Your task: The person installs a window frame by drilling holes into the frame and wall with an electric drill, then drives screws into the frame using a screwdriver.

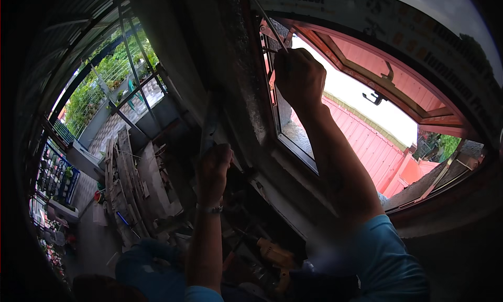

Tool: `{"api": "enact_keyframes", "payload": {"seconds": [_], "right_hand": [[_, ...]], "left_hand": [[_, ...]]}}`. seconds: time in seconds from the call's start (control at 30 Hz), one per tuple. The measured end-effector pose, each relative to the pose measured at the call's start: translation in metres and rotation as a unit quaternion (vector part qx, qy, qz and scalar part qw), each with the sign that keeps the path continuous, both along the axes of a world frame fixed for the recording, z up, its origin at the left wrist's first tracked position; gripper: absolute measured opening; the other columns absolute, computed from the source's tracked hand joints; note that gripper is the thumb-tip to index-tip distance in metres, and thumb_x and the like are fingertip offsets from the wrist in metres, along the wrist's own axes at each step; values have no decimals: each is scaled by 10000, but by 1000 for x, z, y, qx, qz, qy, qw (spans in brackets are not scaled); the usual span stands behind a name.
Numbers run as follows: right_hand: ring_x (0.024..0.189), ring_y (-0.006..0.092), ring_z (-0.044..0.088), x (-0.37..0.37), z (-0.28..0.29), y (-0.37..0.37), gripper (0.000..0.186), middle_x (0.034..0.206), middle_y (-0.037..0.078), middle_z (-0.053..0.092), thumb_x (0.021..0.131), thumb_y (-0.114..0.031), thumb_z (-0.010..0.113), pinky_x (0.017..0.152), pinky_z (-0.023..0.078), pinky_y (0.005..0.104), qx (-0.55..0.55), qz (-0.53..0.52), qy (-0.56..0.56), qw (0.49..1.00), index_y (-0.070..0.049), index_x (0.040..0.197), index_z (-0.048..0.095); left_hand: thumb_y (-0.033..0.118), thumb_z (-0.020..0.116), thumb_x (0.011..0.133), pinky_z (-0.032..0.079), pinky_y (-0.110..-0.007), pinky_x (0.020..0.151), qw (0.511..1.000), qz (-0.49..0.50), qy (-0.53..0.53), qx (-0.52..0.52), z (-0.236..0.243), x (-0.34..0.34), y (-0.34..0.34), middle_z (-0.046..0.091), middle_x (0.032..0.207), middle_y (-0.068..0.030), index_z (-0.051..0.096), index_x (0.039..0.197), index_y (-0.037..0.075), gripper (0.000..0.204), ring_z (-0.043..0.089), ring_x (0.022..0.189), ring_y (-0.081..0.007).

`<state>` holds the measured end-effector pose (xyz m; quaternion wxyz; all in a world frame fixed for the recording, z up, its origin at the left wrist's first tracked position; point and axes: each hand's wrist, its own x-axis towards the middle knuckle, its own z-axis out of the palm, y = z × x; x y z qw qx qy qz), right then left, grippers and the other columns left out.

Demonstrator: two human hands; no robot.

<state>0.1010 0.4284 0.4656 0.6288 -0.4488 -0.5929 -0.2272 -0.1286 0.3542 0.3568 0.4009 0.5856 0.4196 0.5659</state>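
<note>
My right hand (299,76) is closed around a thin rod-like tool (267,21) at the left upright of the window frame (293,150), beside a hinged metal stay (287,39). The tool's lower end is hidden by my fingers. The window sash (387,76) is swung open, with a dark handle (373,98) on it. My left hand (212,171), lower and to the left, is closed around a long, flat grey object (212,121) in shadow against the dark wall; I cannot make out what it is.
A yellow power drill (275,255) lies below my arms. Wooden planks (126,181) are piled at the left, near a metal railing (60,165) and plants. Blue clothing (141,268) shows at lower left. A pink corrugated roof (361,139) is outside the window.
</note>
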Motion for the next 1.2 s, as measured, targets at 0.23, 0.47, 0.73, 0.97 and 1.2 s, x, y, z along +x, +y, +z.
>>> {"api": "enact_keyframes", "payload": {"seconds": [0.23,0.47,0.73,0.97,1.2], "right_hand": [[605,343,610,4,11,5,146,695,134,604,806,-172,619,542,482,440,-38,-22,-12,999,-56,720,601],[556,311,605,-5,7,4,134,673,123,599,797,-154,620,485,475,396,28,-59,-68,996,-49,714,609],[561,298,618,-3,12,8,102,668,119,611,804,-125,612,508,489,378,46,-63,-103,992,-47,740,629],[554,312,606,-8,-1,13,107,643,148,588,768,-107,624,514,480,397,69,-22,-33,997,-29,703,590],[599,294,621,0,3,17,69,732,115,624,759,-112,625,526,509,391,55,-25,-82,995,-52,731,604]], "left_hand": [[157,644,882,424,-225,585,999,29,-33,-18,5,-12,0,619,726,1,674,936,2,167,529,628,-54],[146,638,878,423,-220,593,999,17,-42,-27,-1,-16,6,626,739,-7,668,939,-11,171,528,635,-60],[162,620,885,421,-222,592,998,-7,-23,-54,-10,-14,7,629,747,-20,663,961,-10,194,530,643,-68],[169,602,895,440,-224,599,998,-17,-6,-66,-14,-12,7,647,801,-27,666,966,9,187,570,681,-80],[242,613,906,464,-194,640,994,-34,18,-100,-19,-1,7,654,867,-2,670,994,50,219,588,738,-55]]}}
